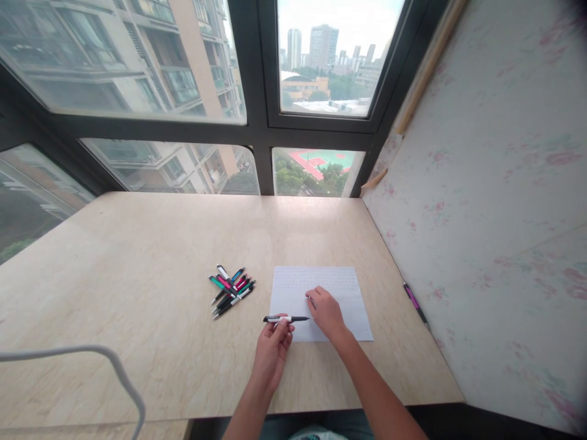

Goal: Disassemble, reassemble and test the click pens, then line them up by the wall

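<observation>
My left hand [274, 345] pinches a black-and-white pen [287, 318] level above the lower left part of a white sheet of paper [284, 278]. A thin point sticks out of the pen's right end, close to my right hand [324, 310]. The fingers of that hand are curled over the sheet, closed on a small silvery piece [312, 300], mostly hidden. Rows of faint handwriting run across the upper part of the paper. To the left lies a loose pile of several pens [233, 289] in black, white, green, pink and blue.
A purple-and-black pen [415, 302] lies along the table's right edge, against the flowered wall [495, 201]. A grey cable [92, 349] curves across the lower left. Dark-framed windows [263, 122] border the far side of the pale table [160, 256].
</observation>
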The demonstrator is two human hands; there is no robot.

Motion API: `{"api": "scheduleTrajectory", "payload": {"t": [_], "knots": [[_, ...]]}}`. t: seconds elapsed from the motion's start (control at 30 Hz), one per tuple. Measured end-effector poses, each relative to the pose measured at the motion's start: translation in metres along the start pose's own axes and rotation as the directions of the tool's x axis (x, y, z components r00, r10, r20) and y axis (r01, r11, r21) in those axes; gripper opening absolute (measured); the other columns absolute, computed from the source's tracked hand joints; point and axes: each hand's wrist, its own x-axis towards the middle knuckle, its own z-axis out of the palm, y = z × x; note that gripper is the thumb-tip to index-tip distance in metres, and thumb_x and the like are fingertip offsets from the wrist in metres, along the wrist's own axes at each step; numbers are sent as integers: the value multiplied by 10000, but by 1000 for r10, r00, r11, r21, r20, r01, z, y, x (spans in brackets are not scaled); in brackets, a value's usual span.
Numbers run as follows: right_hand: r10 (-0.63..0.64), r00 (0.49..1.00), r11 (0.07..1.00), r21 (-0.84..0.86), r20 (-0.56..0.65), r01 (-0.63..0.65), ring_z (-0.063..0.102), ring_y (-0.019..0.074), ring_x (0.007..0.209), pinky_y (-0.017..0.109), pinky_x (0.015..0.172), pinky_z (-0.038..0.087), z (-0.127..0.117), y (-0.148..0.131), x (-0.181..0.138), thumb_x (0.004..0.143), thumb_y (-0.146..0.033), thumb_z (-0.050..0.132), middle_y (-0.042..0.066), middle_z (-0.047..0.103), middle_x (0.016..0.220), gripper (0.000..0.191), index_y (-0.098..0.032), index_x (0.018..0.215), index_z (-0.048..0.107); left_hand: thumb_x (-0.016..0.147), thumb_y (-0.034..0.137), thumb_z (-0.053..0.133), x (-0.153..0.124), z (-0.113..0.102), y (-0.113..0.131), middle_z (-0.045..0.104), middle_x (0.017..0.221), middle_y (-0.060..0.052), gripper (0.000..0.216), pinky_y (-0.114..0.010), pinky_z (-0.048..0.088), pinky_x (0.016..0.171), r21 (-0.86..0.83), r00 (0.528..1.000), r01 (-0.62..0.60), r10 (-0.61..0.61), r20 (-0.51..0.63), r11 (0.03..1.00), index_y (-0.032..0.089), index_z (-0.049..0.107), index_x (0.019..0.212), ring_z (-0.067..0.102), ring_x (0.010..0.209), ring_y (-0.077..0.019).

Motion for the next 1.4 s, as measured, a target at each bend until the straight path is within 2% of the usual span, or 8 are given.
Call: {"api": "scheduleTrajectory", "payload": {"t": [0.07, 0.17, 0.3, 0.4, 0.93, 1.1, 1.3, 1.4], "knots": [[11, 1000, 998, 59, -8, -10, 611, 195, 806, 293, 737, 452, 1, 1, -2, 861, -159, 494, 69, 671, 882, 190, -208, 863, 677, 792, 127, 694, 0, -1, 0, 662, 840, -50, 144, -152, 541, 595, -8, 1000, 1, -1, 4, 1000, 135, 667, 934, 643, 672, -88], [78, 997, 954, 290, -14, -71, 611, 187, 747, 295, 698, 464, 0, 7, -14, 856, -223, 517, 53, 677, 819, 150, -195, 818, 660, 799, 123, 684, 2, -3, 0, 661, 838, -52, 138, -153, 540, 595, -25, 1000, 4, -4, 9, 1000, 133, 665, 935, 637, 662, -85], [216, 968, 729, 638, 127, -246, 621, 186, 683, 263, 547, 463, -3, 15, -38, 835, -349, 558, 49, 685, 774, 184, -182, 860, 632, 798, 131, 688, 5, -4, -3, 659, 830, -52, 137, -152, 536, 590, -29, 1000, 6, -5, 21, 1000, 129, 663, 933, 630, 656, -82], [259, 953, 634, 716, 158, -292, 628, 190, 697, 260, 535, 467, -7, 17, -51, 803, -368, 600, 57, 687, 795, 220, -173, 899, 638, 794, 136, 695, 5, -1, -4, 655, 821, -47, 151, -149, 531, 583, -26, 1000, 11, -10, 20, 1000, 129, 665, 941, 625, 651, -80], [213, 977, 756, 627, 32, -185, 650, 214, 819, 308, 689, 516, -20, 4, -61, 808, -340, 604, 80, 704, 890, 195, -175, 882, 676, 739, 149, 752, -9, 15, -8, 673, 830, -41, 194, -156, 529, 606, 35, 999, 35, -37, 36, 999, 147, 671, 915, 641, 669, -88], [234, 972, 765, 613, 23, -199, 641, 217, 802, 301, 660, 503, -23, 4, -63, 807, -377, 605, 82, 702, 878, 226, -175, 880, 674, 718, 164, 772, -11, 15, -8, 678, 833, -36, 231, -162, 525, 615, 61, 998, 42, -45, 51, 997, 157, 672, 926, 644, 680, -91], [214, 975, 799, 563, 65, -213, 597, 177, 642, 263, 591, 448, -27, 2, -63, 879, -467, 484, 35, 653, 667, 368, -178, 700, 624, 686, 219, 801, -14, 17, -7, 673, 844, -32, 280, -167, 519, 637, 100, 994, 37, -46, 97, 994, 159, 676, 929, 643, 709, -97], [248, 969, 790, 575, 15, -212, 605, 180, 660, 257, 586, 444, -25, 3, -61, 858, -458, 522, 30, 655, 703, 302, -179, 838, 635, 682, 236, 803, -16, 17, -9, 676, 872, -43, 286, -168, 515, 641, 123, 992, 32, -46, 115, 992, 156, 681, 927, 639, 717, -98]]}}
